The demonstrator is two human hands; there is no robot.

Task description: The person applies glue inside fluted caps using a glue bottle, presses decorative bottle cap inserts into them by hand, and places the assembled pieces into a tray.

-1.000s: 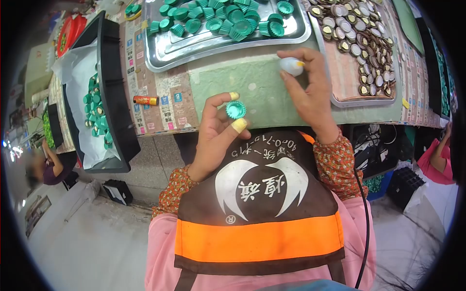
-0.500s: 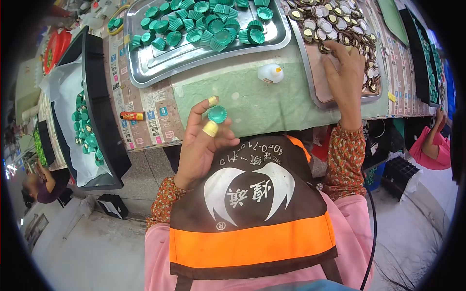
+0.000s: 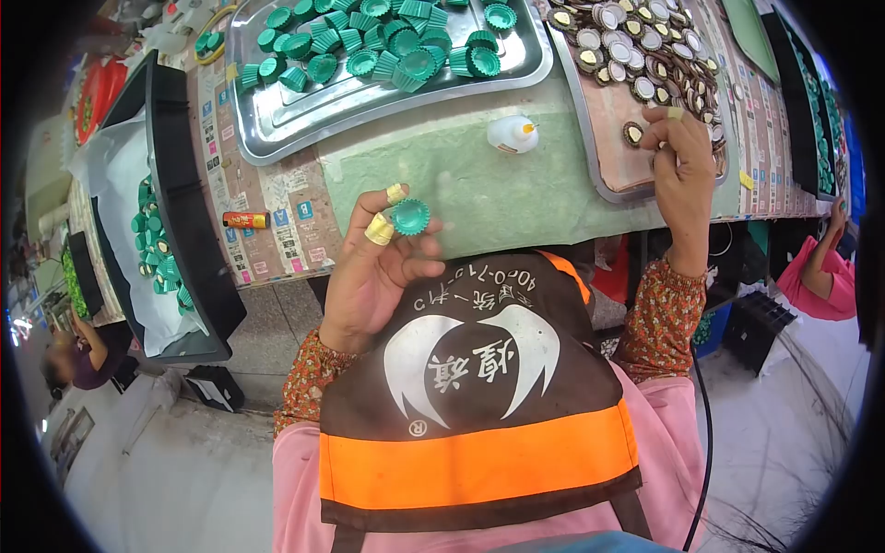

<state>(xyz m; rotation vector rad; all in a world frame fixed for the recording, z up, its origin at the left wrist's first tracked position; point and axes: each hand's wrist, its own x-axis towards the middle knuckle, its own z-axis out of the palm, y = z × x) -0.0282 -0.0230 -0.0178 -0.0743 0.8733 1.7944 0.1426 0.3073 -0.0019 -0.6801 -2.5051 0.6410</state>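
A green fluted cup (image 3: pixel 411 217) is held in my left hand (image 3: pixel 383 258), its open side facing up; yellow tape wraps the thumb and a fingertip. My right hand (image 3: pixel 680 161) is over the right tray (image 3: pixel 613 189), fingers bent and drawn together beside a brown-rimmed disc (image 3: pixel 632 135); whether anything is between the fingertips is too small to tell. Many more brown and white discs (image 3: pixel 645 55) lie in that tray. On the green mat (image 3: pixel 461 203) stands a white bottle (image 3: pixel 513 135) with an orange tip, touched by neither hand.
A metal tray (image 3: pixel 304 134) with many green cups (image 3: pixel 403 41) lies at the back. To the left are a red-yellow tube (image 3: pixel 246 220) and a black crate (image 3: pixel 184 203) with green pieces. Other people's arms (image 3: pixel 90 346) show at both sides.
My right hand has let go of the white bottle, now on the mat, and moved right over the disc tray. My left hand still has the green cup. The view has shifted slightly.
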